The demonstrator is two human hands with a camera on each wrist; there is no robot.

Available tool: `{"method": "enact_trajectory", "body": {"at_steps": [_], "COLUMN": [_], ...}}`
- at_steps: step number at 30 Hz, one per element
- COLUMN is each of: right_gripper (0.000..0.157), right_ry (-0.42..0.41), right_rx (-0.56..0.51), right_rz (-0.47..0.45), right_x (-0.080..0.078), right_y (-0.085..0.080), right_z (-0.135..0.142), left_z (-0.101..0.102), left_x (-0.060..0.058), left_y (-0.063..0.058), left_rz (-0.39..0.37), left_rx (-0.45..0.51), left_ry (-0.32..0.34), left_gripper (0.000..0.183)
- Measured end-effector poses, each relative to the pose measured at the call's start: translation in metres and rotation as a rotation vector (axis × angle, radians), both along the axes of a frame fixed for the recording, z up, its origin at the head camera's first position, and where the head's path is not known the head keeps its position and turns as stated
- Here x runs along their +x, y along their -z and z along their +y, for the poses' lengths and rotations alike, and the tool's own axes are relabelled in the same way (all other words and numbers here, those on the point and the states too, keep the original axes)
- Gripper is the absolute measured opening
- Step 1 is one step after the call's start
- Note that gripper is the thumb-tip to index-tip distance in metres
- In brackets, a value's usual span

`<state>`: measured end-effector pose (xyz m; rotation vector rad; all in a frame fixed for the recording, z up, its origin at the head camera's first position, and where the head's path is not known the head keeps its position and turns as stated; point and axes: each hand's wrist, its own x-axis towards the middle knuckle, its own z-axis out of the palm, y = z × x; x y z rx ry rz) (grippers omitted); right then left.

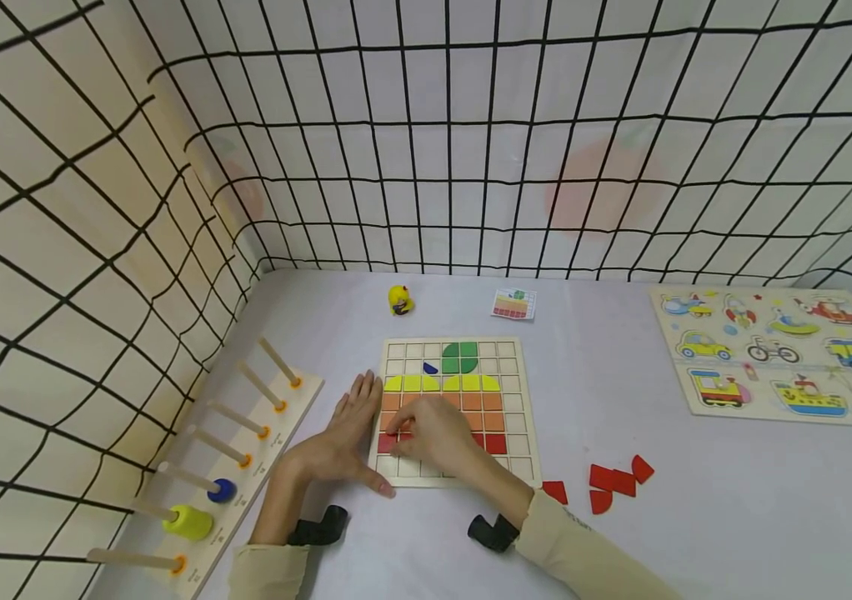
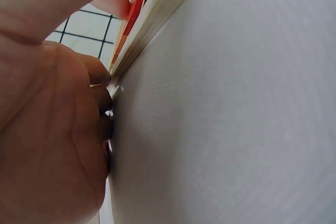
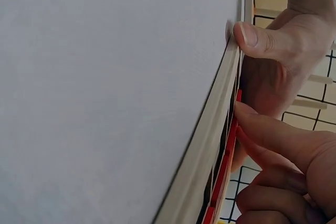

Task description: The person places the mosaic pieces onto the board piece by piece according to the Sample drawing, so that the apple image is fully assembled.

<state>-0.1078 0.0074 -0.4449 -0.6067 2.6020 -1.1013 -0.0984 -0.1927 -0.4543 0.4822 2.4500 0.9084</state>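
Note:
My right hand (image 1: pixel 433 429) is over the left part of a wooden grid board (image 1: pixel 518 417). Its thumb and index finger pinch a red square tile (image 3: pixel 234 124) low at the board's surface, in the red row. Part of that row is hidden under the hand. My left hand (image 1: pixel 347 429) lies with fingers straight along the board's left edge, its thumb by the near left corner. Above the red row are orange tiles (image 1: pixel 492 402), yellow pieces (image 1: pixel 471 382), green pieces (image 1: pixel 459 358) and a small dark blue piece (image 1: pixel 430 367).
Several loose red pieces (image 1: pixel 602 477) lie right of the board. A peg rack (image 1: pixel 276 442) with blue and yellow rings stands at left. Behind the board are a toy duck (image 1: pixel 399 299) and a picture card (image 1: pixel 513 304). A vehicle puzzle (image 1: pixel 764 375) lies far right; black netting surrounds the table.

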Motion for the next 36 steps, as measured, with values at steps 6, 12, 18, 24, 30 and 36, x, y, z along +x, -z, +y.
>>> {"method": "enact_trajectory", "body": {"at_steps": [6,12,18,24,30,36], "right_gripper": [0.016,0.015,0.019,0.027,0.038,0.036], "right_ry": [0.025,0.003,0.011,0.146,0.167,0.100], "right_rx": [0.031,0.044,0.018,0.045,0.066,0.034], "right_rz": [0.004,-0.017,-0.074,-0.099,-0.229,-0.327], "right_x": [0.000,-0.001,-0.001,0.007,0.024,0.028], "right_y": [-0.003,-0.008,-0.021,-0.034,-0.021,-0.001], "right_z": [0.000,0.002,0.045,0.150,0.260,0.306], "left_z": [0.002,0.004,0.006,0.007,0.005,0.004], "left_x": [0.000,-0.001,-0.001,-0.001,0.000,0.000], "left_y": [-0.001,-0.002,-0.001,-0.001,-0.001,0.000], "left_rz": [-0.002,-0.002,-0.004,0.006,-0.004,-0.005], "left_rx": [-0.002,0.005,0.010,-0.002,-0.002,0.000], "left_ry": [0.003,0.008,0.001,-0.016,-0.033,-0.031], "left_gripper": [0.151,0.151,0.152,0.153,0.154,0.154]}}
